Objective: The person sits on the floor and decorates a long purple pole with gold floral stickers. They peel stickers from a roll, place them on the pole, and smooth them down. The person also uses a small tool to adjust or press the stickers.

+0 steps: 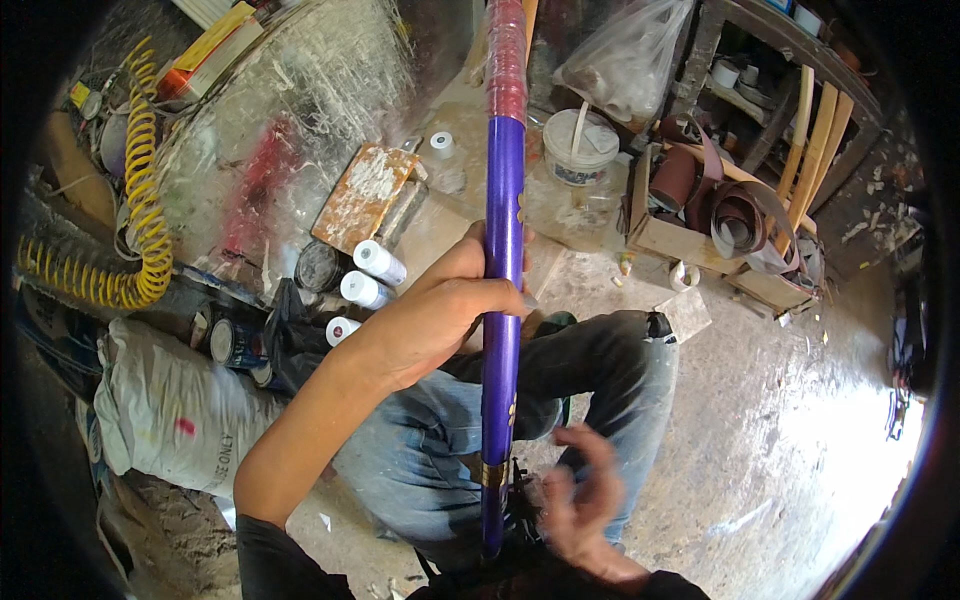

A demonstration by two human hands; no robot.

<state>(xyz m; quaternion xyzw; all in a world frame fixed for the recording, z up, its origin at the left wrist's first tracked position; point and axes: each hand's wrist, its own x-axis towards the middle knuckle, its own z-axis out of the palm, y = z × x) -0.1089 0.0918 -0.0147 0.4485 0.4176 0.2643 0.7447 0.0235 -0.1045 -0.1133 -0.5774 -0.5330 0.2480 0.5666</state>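
Purple pole (503,385), just one, runs upright through the middle, the left hand's (435,315) fingers closed around it. The blurred right hand (578,515) is beside its lower end, fingers loosely spread, apparently empty. Beyond are four white cans (367,290), three grouped; one wooden crate (690,246) holding brown sandpaper rolls (735,220); and one white bucket (572,172), contents unclear.

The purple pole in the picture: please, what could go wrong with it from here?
Only the left grip holds the purple pole, while the open right grip is apart from it, so the pole might slip or turn. If it swings left, it could hit the white cans.
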